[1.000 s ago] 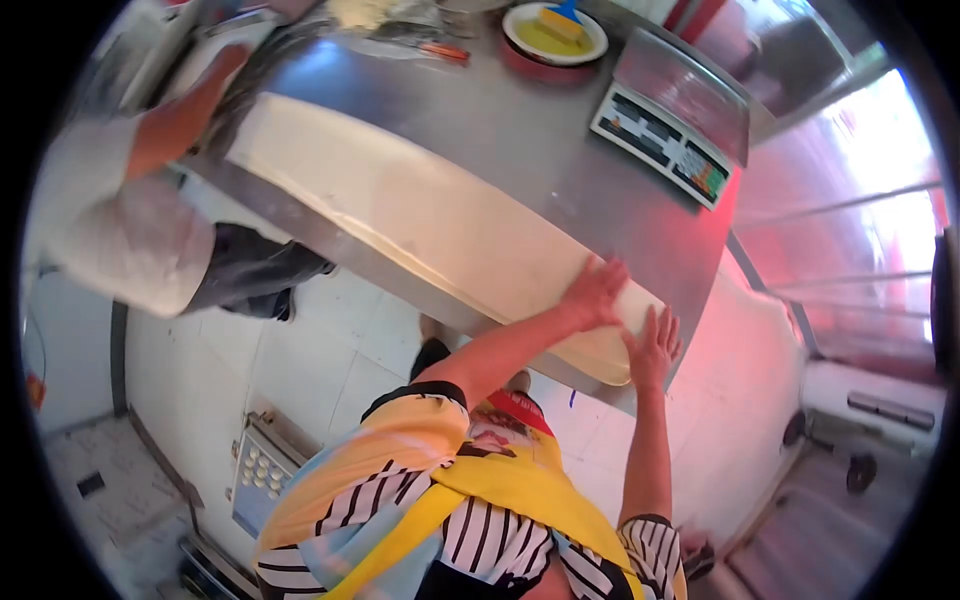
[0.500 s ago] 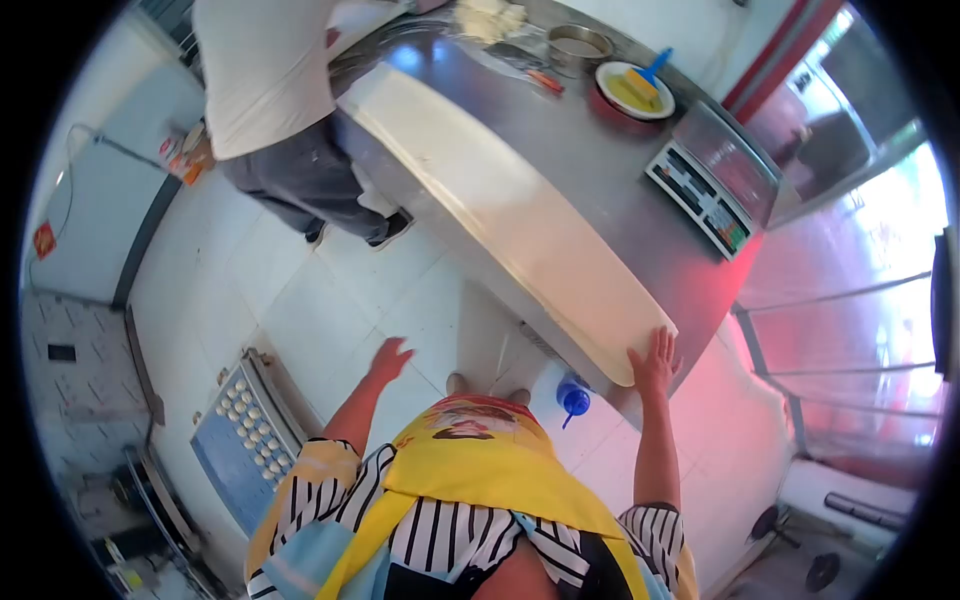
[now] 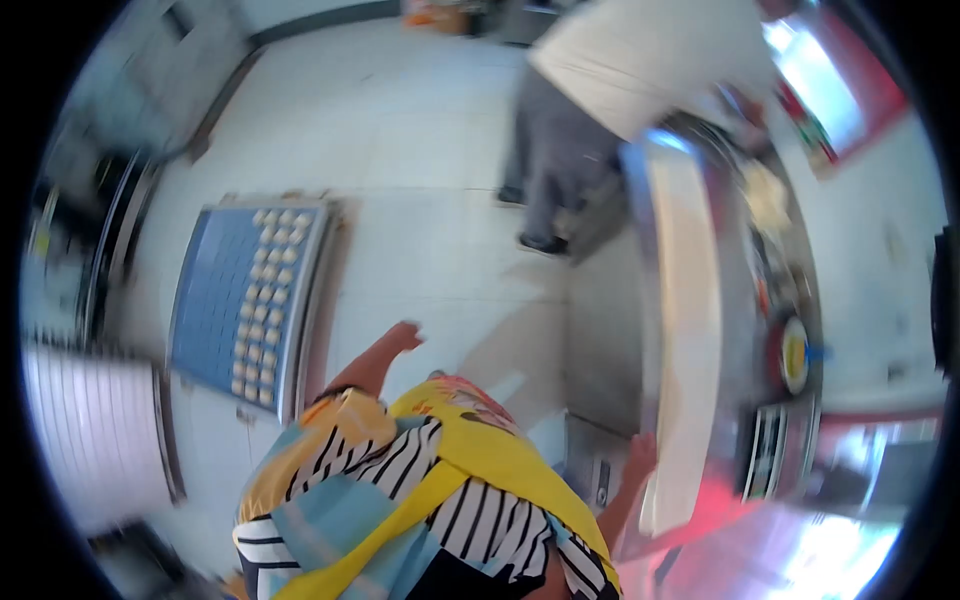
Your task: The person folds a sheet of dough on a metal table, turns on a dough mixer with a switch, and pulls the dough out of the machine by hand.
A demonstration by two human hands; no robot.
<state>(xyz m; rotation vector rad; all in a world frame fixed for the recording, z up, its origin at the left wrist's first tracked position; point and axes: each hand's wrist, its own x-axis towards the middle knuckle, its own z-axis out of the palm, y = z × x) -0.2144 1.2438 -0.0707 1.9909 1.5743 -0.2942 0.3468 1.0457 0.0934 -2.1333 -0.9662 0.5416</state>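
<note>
Pale tiles (image 3: 420,245) surround a tray (image 3: 210,280) of dough pieces (image 3: 267,300); left hand (image 3: 404,336) empty, half-open; right hand (image 3: 641,456) beside dough strip (image 3: 688,320), grip unclear.

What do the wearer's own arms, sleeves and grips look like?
Both forearms are bare below short sleeves. The left sleeve is orange with black-and-white stripes and a dark cuff edge; the right sleeve shows black-and-white stripes. Left grip and right grip are ungloved; blur hides finer detail.
</note>
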